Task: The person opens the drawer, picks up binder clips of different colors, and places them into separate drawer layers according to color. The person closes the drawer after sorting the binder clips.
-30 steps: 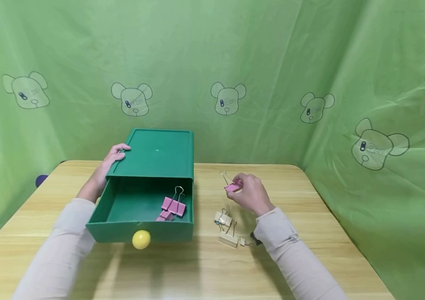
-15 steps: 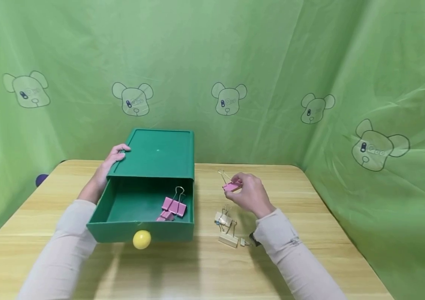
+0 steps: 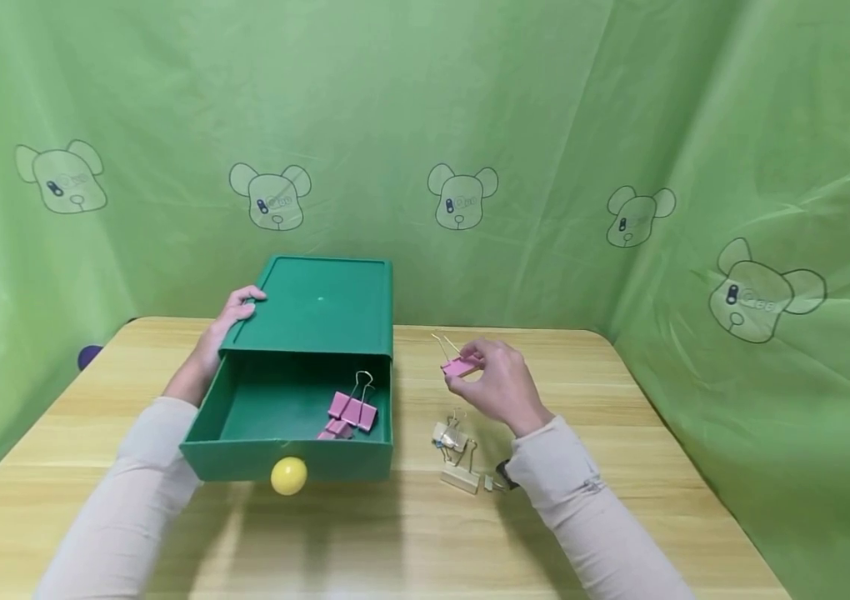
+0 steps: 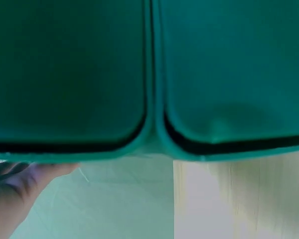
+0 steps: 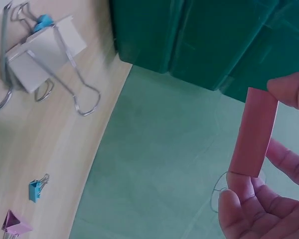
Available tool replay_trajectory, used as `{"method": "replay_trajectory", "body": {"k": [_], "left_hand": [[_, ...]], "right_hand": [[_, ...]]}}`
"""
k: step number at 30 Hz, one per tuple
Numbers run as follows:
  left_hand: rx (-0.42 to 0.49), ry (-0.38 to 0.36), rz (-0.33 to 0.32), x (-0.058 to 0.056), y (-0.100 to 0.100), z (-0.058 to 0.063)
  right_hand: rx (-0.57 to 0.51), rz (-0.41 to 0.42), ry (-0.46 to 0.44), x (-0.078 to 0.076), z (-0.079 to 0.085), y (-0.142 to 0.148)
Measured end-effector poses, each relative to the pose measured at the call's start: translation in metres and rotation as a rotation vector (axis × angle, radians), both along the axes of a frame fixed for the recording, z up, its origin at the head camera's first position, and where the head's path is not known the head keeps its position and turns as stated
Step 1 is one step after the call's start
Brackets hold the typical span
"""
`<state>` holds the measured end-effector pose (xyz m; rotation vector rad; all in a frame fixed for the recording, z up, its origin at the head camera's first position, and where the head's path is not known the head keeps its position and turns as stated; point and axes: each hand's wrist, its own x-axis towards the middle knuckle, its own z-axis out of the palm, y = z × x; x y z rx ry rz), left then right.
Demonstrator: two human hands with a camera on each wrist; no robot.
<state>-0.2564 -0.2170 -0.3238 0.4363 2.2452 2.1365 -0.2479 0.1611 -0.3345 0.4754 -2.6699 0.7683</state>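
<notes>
In the head view my right hand (image 3: 498, 382) pinches a pink binder clip (image 3: 461, 367) above the table, to the right of the green drawer box (image 3: 316, 304). Its wire handles point up and away, and the right wrist view shows the clip's flat pink back (image 5: 254, 132) between thumb and fingers. My left hand (image 3: 228, 323) rests against the box's left side, fingertips over the top edge. The drawer (image 3: 260, 458) is pulled out, with a large pink binder clip (image 3: 352, 411) and smaller pink clips (image 3: 337, 429) lying in its front right corner.
Cream binder clips (image 3: 460, 477) lie grouped on the table right of the drawer. A small blue clip (image 5: 35, 190) and a small purple-pink clip (image 5: 16, 225) show in the right wrist view. A yellow knob (image 3: 288, 476) sticks out from the drawer front. Green curtain (image 3: 365, 100) surrounds the table.
My right hand has shifted slightly left and upward with the pink binder clip. My left hand stays at the box. The head view has turned a little.
</notes>
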Motion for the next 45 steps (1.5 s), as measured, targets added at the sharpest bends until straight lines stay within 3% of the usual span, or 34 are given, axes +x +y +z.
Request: {"method": "replay_trajectory", "body": {"k": [7,23,45], "left_hand": [[-0.004,-0.002,0.003,0.000,0.000,-0.001],[0.003,0.003,-0.003,0.000,0.000,-0.001],[-0.005,0.005,-0.011,0.001,0.000,0.000]], "right_hand": [[-0.008,0.025,0.062,0.006,0.008,-0.005],[-0.028,0.053,0.076,0.019,0.023,-0.016],[-0.075,0.104,0.190,0.040,0.040,-0.026]]}}
